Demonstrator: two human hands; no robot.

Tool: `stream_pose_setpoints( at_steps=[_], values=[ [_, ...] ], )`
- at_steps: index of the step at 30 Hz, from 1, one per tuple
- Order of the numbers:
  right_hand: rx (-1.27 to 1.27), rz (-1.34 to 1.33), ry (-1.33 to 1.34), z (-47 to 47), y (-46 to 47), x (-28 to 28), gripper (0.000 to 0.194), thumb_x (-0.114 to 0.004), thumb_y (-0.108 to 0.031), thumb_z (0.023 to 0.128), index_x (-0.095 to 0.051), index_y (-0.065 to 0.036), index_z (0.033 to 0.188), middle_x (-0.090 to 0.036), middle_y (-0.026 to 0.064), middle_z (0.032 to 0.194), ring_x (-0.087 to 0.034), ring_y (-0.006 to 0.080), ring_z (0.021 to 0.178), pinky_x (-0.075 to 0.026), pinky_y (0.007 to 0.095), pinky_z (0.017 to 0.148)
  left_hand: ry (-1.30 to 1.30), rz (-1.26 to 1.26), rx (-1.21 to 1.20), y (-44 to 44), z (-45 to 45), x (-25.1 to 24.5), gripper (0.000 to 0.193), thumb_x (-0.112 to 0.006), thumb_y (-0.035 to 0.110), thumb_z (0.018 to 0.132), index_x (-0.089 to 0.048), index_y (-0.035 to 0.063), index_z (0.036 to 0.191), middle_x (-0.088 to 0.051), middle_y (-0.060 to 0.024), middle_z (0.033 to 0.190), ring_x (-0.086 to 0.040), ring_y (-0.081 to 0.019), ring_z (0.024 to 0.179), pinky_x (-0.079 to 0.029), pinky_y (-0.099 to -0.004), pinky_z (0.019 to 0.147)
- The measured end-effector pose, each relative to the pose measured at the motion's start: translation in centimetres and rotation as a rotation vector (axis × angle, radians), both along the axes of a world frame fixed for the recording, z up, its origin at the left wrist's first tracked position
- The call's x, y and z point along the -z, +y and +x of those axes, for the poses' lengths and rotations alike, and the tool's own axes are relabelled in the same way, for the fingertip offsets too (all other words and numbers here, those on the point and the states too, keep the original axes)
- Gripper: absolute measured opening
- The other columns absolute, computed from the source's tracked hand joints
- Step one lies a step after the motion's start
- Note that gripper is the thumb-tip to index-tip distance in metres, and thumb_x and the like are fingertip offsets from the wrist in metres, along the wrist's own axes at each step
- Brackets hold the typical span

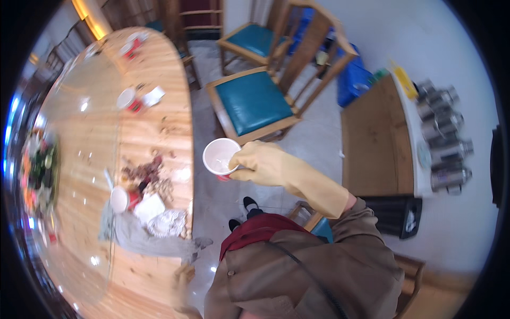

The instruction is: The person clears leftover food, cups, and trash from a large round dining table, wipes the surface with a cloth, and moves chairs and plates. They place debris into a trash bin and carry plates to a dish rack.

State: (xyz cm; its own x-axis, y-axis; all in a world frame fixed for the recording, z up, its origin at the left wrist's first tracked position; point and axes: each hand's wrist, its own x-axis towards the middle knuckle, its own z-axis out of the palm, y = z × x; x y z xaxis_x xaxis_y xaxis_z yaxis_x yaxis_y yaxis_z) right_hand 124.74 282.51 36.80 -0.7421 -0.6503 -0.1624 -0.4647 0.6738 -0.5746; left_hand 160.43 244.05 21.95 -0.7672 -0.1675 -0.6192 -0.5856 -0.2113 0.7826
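Observation:
My right hand, in a long cream rubber glove, grips a red-and-white paper cup by its rim, with a thumb or finger inside. The cup hangs tilted over the floor beside the table edge, its inside facing up. My left hand, also gloved, is blurred at the table's near edge, just below a grey cloth; whether it touches the cloth cannot be told. Against the cloth lie crumpled clear wrapping, a white tissue and another paper cup. Nutshells and dark scraps are heaped beyond them.
Further along the wooden table are a paper cup, a tissue and more cups. Flowers stand at its centre. Chairs with teal seats stand ahead. Steel flasks line a cabinet at right.

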Motion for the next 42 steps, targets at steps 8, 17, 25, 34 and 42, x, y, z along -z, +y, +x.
stream_pose_setpoints(
  at_steps=[8, 17, 25, 34, 42],
  values=[
    [-0.098, -0.172, 0.110, -4.9, -6.6, 0.4, 0.020, -0.083, -0.024, 0.091, -0.080, -0.009, 0.105, -0.073, 0.0165, 0.100, -0.073, 0.0331, 0.088, -0.057, 0.0433, 0.076, 0.007, -0.243, -0.379, 2.9, -0.5, -10.0, 0.042, -0.060, 0.019, 0.112, -0.059, -0.0046, 0.147, -0.072, -0.0159, 0.134, -0.068, -0.0232, 0.126, -0.050, -0.0341, 0.112],
    [-0.161, 0.076, 0.153, -14.0, -18.9, 6.5, 0.024, -0.071, -0.032, 0.096, -0.081, -0.010, 0.095, -0.078, 0.0148, 0.084, -0.077, 0.0302, 0.079, -0.060, 0.0447, 0.072, 0.039, -0.653, -0.440, -4.4, -0.6, -5.9, 0.038, -0.060, 0.015, 0.113, -0.060, -0.0010, 0.148, -0.068, -0.0133, 0.141, -0.063, -0.0215, 0.133, -0.049, -0.0341, 0.115],
    [0.194, -0.052, -0.071, -13.0, -28.4, 9.6, 0.044, -0.066, -0.029, 0.098, -0.067, -0.014, 0.140, -0.077, 0.0145, 0.124, -0.075, 0.0377, 0.112, -0.061, 0.0557, 0.089, 0.357, -1.208, 0.174, -19.7, -14.1, 4.2, 0.049, -0.050, 0.023, 0.116, -0.052, -0.0087, 0.153, -0.058, -0.0259, 0.155, -0.055, -0.0367, 0.144, -0.043, -0.0420, 0.121],
    [0.552, 0.087, 0.120, 5.0, -0.6, 17.7, 0.057, -0.064, -0.037, 0.103, -0.060, -0.006, 0.150, -0.071, 0.0244, 0.133, -0.066, 0.0411, 0.127, -0.053, 0.0492, 0.107, 0.436, -1.546, 0.360, -18.8, -18.9, 6.3, 0.052, -0.045, 0.022, 0.115, -0.046, -0.0087, 0.157, -0.053, -0.0333, 0.155, -0.051, -0.0477, 0.143, -0.040, -0.0507, 0.121],
    [1.335, 0.141, -0.239, 11.4, 18.3, 12.8, 0.075, -0.073, -0.041, 0.093, -0.055, -0.002, 0.155, -0.073, 0.0222, 0.131, -0.074, 0.0335, 0.112, -0.056, 0.0430, 0.099, 0.316, -1.141, -0.019, -23.9, -15.3, 4.9, 0.053, -0.053, 0.029, 0.116, -0.051, -0.0054, 0.156, -0.058, -0.0277, 0.152, -0.061, -0.0347, 0.135, -0.051, -0.0410, 0.111]
  ],
)
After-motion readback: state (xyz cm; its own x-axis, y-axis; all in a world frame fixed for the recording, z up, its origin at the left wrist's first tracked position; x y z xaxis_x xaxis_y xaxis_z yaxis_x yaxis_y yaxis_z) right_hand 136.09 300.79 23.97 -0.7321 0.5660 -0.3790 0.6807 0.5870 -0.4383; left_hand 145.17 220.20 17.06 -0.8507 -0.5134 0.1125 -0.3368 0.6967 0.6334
